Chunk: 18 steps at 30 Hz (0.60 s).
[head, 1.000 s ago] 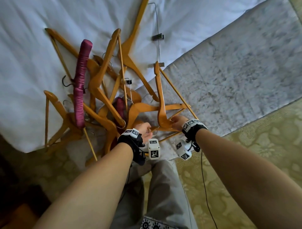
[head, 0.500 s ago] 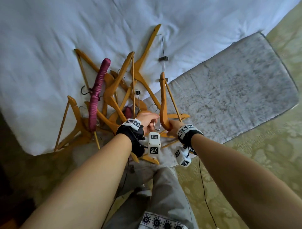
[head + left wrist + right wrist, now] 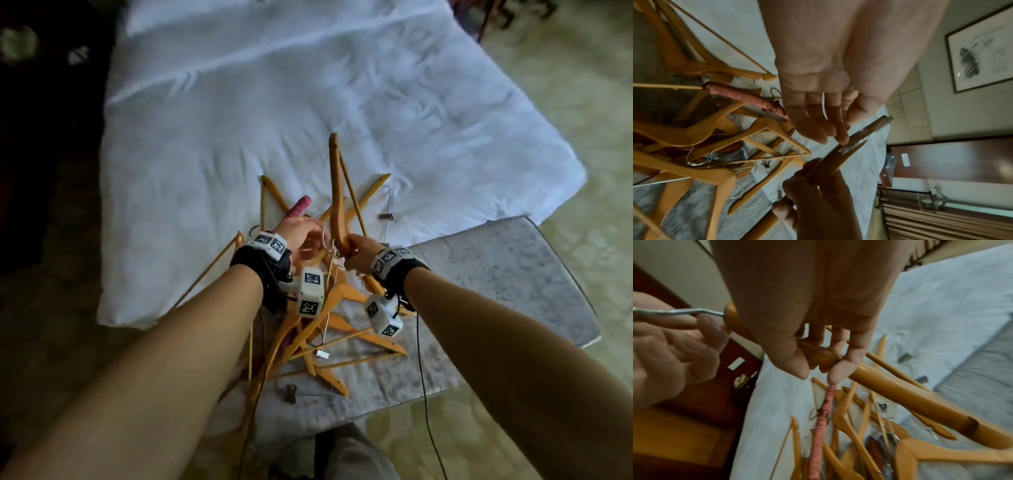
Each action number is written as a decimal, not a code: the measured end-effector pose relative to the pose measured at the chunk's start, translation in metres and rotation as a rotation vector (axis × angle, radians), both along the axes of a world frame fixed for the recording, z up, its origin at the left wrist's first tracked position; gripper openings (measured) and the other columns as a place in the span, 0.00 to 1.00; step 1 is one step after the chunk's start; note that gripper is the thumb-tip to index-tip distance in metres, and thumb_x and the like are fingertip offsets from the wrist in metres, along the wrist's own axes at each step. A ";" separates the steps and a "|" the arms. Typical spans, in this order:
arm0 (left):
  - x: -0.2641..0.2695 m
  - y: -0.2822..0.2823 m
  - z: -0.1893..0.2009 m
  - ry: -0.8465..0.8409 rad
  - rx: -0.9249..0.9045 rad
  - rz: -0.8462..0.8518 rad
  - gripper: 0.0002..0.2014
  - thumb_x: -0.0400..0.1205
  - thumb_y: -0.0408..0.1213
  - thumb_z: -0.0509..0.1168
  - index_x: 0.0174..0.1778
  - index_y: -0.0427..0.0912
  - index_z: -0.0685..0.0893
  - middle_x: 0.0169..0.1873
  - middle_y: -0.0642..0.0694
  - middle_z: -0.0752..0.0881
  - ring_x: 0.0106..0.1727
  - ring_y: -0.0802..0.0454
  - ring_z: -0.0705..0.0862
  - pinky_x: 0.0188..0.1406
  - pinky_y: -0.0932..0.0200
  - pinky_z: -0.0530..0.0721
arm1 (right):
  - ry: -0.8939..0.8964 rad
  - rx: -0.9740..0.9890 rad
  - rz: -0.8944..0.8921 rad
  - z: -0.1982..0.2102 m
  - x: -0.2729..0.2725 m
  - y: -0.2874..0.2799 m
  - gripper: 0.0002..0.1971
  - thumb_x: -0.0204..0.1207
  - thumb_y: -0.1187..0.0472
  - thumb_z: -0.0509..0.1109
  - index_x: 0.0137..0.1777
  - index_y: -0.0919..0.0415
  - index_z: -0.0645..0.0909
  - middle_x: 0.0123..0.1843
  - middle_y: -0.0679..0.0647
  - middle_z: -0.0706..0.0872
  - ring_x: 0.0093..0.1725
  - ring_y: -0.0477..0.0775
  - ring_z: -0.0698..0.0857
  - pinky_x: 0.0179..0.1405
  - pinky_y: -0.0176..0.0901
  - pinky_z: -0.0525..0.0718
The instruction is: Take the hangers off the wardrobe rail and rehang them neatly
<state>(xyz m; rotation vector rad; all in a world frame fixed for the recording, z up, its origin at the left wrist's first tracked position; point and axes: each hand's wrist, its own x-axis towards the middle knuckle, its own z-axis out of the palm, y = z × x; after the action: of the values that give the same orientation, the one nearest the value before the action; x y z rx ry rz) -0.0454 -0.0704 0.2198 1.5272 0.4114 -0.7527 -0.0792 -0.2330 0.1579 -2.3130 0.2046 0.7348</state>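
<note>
We start from the white bed, which fills the head view from nine to two o'clock, with the grey mat at its near corner toward four o'clock. The pile of wooden hangers sprawls across the edge where the two meet, a pink padded hanger poking out at its eleven o'clock side, so every hanger is off the rail and waiting to go back. We hold one wooden hanger upright above the heap: our right hand has its fingers wrapped round the hanger's neck, and our left hand, at nine o'clock of it, has loosely curled fingers against the metal hook, though we cannot tell whether they truly pinch it. To do this well, we judge we should lift straight up so the lower bar clears the neighbouring hooks, turn the hook to face one way with the left fingers, and keep the right grip firm near the neck so the hanger does not swing and snag the tangle beneath.
</note>
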 end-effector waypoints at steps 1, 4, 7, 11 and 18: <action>-0.003 0.014 0.015 -0.019 -0.007 0.036 0.11 0.82 0.28 0.62 0.59 0.38 0.82 0.28 0.42 0.84 0.26 0.49 0.77 0.24 0.62 0.74 | -0.043 -0.002 0.021 0.016 0.005 0.015 0.13 0.73 0.69 0.72 0.55 0.57 0.77 0.48 0.55 0.82 0.47 0.59 0.85 0.46 0.52 0.89; -0.017 0.063 0.063 -0.077 -0.042 0.172 0.03 0.79 0.28 0.65 0.46 0.35 0.84 0.30 0.39 0.85 0.27 0.46 0.82 0.29 0.57 0.83 | -0.157 -0.063 0.124 0.061 0.018 0.068 0.11 0.74 0.66 0.71 0.51 0.55 0.74 0.47 0.54 0.81 0.46 0.56 0.82 0.44 0.47 0.81; -0.035 0.119 0.099 -0.114 -0.118 0.372 0.08 0.78 0.23 0.64 0.33 0.33 0.83 0.21 0.40 0.85 0.22 0.46 0.82 0.25 0.60 0.82 | -0.243 -0.072 0.205 0.103 0.021 0.129 0.11 0.74 0.61 0.72 0.55 0.54 0.76 0.48 0.53 0.82 0.46 0.55 0.81 0.44 0.42 0.76; -0.071 0.200 0.137 -0.219 -0.151 0.484 0.13 0.77 0.18 0.57 0.42 0.36 0.84 0.31 0.41 0.87 0.33 0.48 0.85 0.29 0.59 0.87 | -0.307 -0.022 0.303 0.164 0.003 0.221 0.08 0.73 0.65 0.70 0.45 0.55 0.74 0.42 0.52 0.80 0.43 0.57 0.82 0.42 0.47 0.83; -0.156 0.349 0.206 -0.419 0.010 0.341 0.10 0.78 0.24 0.67 0.47 0.44 0.85 0.46 0.41 0.87 0.53 0.46 0.84 0.51 0.54 0.85 | -0.322 0.121 0.467 0.258 -0.054 0.384 0.10 0.75 0.67 0.69 0.56 0.62 0.79 0.45 0.58 0.86 0.40 0.60 0.91 0.37 0.51 0.92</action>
<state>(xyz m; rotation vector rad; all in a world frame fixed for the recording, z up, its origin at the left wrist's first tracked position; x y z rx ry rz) -0.2017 0.2786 0.4259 1.5247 0.3457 -0.1572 -0.1336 0.1512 0.4159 -2.3430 -0.5267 0.5590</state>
